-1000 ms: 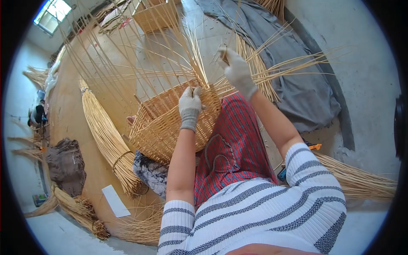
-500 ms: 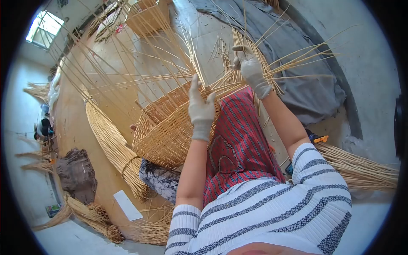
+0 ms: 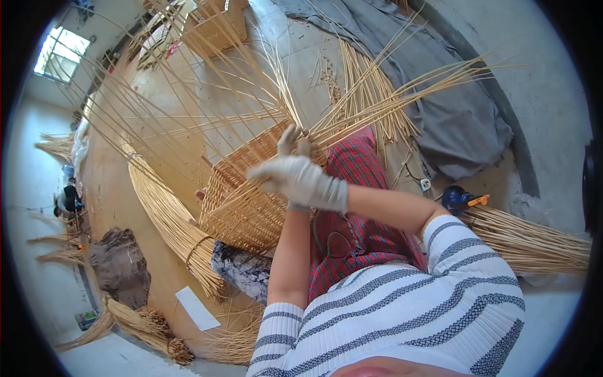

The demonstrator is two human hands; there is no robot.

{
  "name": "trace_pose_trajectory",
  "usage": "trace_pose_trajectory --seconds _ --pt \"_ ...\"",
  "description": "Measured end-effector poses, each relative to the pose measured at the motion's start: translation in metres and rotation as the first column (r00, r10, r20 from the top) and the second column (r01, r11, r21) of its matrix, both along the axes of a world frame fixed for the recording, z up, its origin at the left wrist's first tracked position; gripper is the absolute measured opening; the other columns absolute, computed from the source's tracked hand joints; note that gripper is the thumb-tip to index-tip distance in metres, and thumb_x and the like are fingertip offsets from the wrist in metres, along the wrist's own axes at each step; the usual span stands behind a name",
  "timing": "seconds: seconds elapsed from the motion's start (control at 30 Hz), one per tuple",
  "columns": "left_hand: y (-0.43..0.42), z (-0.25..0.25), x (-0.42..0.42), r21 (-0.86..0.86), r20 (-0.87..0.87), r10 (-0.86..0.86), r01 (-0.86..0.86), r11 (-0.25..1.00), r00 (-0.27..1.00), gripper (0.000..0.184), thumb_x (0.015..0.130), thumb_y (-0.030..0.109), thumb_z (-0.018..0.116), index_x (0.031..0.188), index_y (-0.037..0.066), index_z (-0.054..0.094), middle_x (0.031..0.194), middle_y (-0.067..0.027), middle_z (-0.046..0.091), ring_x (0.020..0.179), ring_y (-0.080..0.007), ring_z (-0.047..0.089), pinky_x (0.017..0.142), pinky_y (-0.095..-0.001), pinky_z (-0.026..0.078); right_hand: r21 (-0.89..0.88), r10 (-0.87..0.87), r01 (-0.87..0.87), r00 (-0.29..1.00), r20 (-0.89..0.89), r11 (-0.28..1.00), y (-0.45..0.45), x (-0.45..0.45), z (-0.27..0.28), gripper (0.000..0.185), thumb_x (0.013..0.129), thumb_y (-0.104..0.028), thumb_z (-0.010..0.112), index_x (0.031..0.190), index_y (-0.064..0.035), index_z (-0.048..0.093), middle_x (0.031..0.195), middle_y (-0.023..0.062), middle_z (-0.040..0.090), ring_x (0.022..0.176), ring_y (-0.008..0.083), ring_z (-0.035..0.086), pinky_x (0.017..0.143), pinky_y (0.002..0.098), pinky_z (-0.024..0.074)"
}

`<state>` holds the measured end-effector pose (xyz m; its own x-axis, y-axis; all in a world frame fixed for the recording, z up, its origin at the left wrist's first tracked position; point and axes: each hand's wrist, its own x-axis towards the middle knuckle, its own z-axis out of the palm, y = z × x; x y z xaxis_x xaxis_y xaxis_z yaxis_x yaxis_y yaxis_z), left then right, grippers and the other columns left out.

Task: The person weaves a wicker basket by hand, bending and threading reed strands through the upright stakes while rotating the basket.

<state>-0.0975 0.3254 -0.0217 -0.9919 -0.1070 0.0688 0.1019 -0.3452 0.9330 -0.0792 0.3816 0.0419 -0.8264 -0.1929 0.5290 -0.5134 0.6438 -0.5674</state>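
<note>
A woven wicker basket (image 3: 242,217) with long upright canes rests tilted against my lap. My left hand (image 3: 294,143), in a pale glove, is at the basket's near right corner, its visible fingers apart and pointing up; its palm is hidden behind my other wrist and glove. Over it crosses my right hand (image 3: 300,178), also gloved, with fingers stretched out to the left above the basket's side, slightly blurred. Nothing can be made out in either hand. Loose canes (image 3: 402,97) fan out to the right from the basket's corner.
A tied cane bundle (image 3: 166,210) lies left of the basket, another bundle (image 3: 524,239) at the right. Near it are a blue and orange tool (image 3: 463,200) and a tape measure (image 3: 426,185). Grey cloth (image 3: 458,129) covers the floor upper right. A box-shaped basket (image 3: 217,28) stands farther off.
My right hand has swung from the right side across to the left, over my left hand. My left hand opened from its grip on the basket rim.
</note>
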Motion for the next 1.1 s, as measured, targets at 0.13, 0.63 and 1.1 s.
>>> trace_pose_trajectory --seconds 0.13,0.63,1.1 --pt "-0.061 -0.027 0.011 0.116 0.131 0.082 -0.097 0.988 0.988 0.029 0.095 0.009 0.068 0.122 0.003 0.060 0.103 -0.0095 0.068 0.071 -0.0135 0.062 0.067 -0.0249 0.055 0.207 -0.258 0.215 0.942 0.213 0.954 0.054 -0.054 -0.005 0.092 0.080 -0.046 0.076 0.153 -0.0144 0.031 0.103 0.0076 0.071 0.097 0.0267 0.065 0.108 0.0409 0.0384" --pt "-0.028 0.088 -0.059 -0.614 -0.744 0.054 -0.714 0.336 0.666 0.025 0.092 0.010 0.063 0.117 0.007 0.063 0.115 -0.0108 0.065 0.100 -0.0254 0.064 0.093 -0.0435 0.050 0.277 -0.472 0.423 0.870 0.143 0.863 0.028 -0.065 -0.041 0.020 0.082 -0.029 0.069 0.089 -0.0119 0.062 0.072 0.0080 0.065 0.076 0.0291 0.064 0.088 0.0445 0.0453" --pt "-0.066 0.035 -0.039 -0.955 -0.268 -0.173 -0.285 -0.083 0.948 0.019 0.080 0.032 0.070 0.093 0.018 0.068 0.098 -0.0012 0.065 0.095 -0.0271 0.063 0.114 -0.0653 0.021 -0.565 -0.297 0.240 0.955 -0.010 0.790 -0.007 0.043 -0.077 0.033 0.092 -0.011 0.067 0.124 -0.0048 0.059 0.114 0.0124 0.064 0.108 0.0274 0.061 0.098 0.0396 0.0468"
